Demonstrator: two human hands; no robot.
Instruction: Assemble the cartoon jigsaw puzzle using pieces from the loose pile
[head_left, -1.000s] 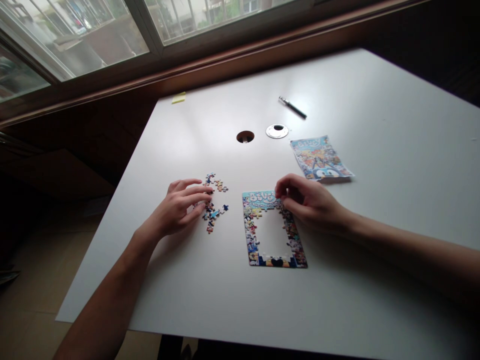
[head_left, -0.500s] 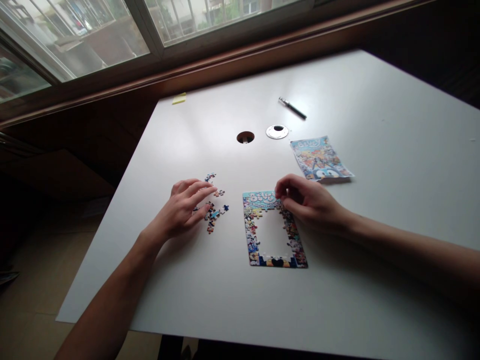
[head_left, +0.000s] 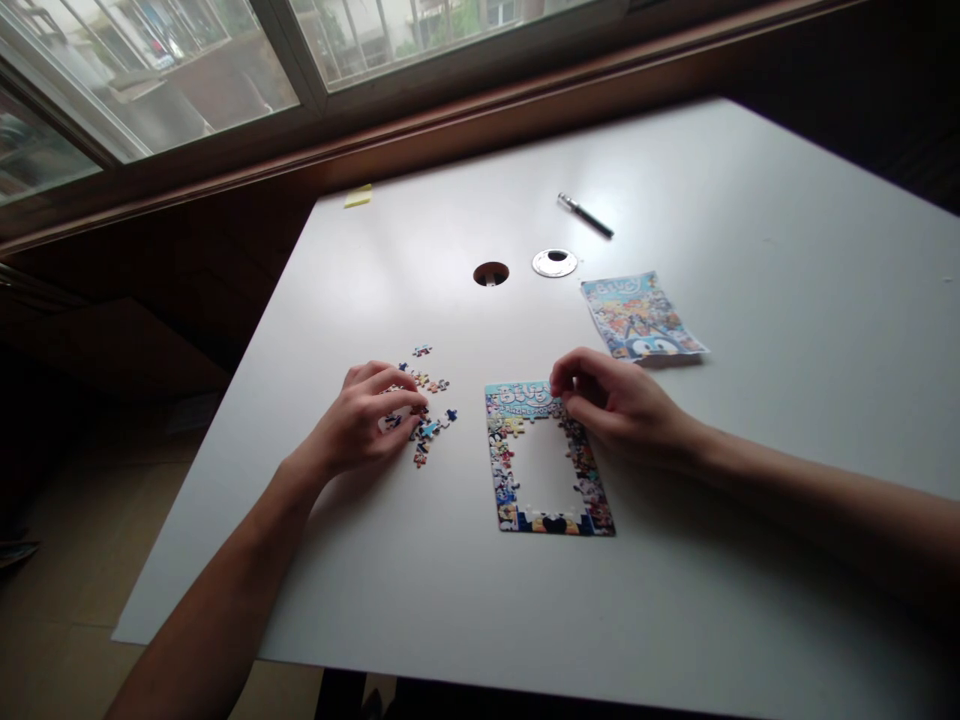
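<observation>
A partly assembled jigsaw puzzle (head_left: 504, 482) lies flat on the white table, its colourful border joined around a bare middle. My right hand (head_left: 619, 400) rests over its upper right corner, fingers curled and thumb drawn in. Whether a piece is between those fingertips is hidden. Left of the puzzle, loose jigsaw pieces (head_left: 429, 430) are scattered in a small heap. My left hand (head_left: 367, 415) is over that heap, fingers bent and thumb apart from them, with the fingertips among the pieces. Part of the heap is hidden behind this hand.
A printed picture sheet (head_left: 641, 315) in similar colours lies beyond my right hand. Farther back are a black pen (head_left: 585, 216), a round metal cover (head_left: 555, 263) and a cable hole (head_left: 491, 274). A yellow sticky note (head_left: 358, 196) is at the table's far left corner, near the window.
The fingers of my left hand have curled inward over the loose pieces, uncovering several at the top of the heap. My right hand and the puzzle look unmoved.
</observation>
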